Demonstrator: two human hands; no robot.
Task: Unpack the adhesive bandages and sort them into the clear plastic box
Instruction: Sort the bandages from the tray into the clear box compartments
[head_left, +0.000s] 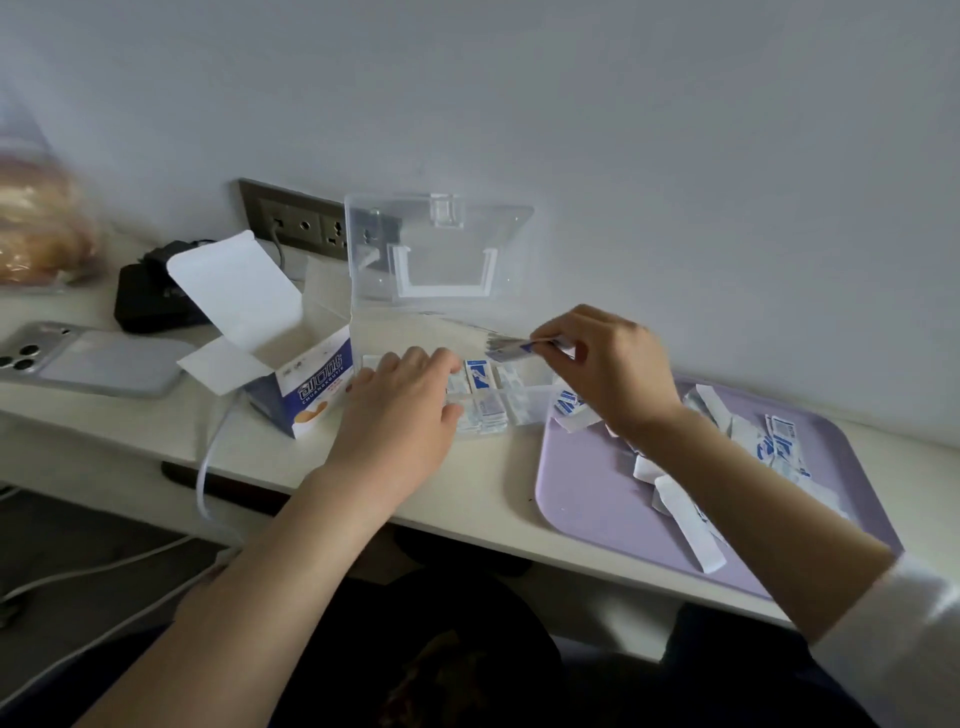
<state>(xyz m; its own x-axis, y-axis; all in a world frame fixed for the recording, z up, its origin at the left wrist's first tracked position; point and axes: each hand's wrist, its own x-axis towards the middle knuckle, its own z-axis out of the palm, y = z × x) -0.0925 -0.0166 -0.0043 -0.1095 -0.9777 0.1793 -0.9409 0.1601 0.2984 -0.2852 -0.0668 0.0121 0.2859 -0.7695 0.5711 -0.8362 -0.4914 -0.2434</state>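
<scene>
I'd lay it flat: right hand (608, 374) pinches a bandage (511, 351) over the clear plastic box (457, 244) (left hand (410, 410) steadies it, fingers (421, 364) slack, empty).

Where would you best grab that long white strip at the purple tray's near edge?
I'd pinch the long white strip across its narrow width at the free near end, from above; it lies flat on the purple tray.
</scene>
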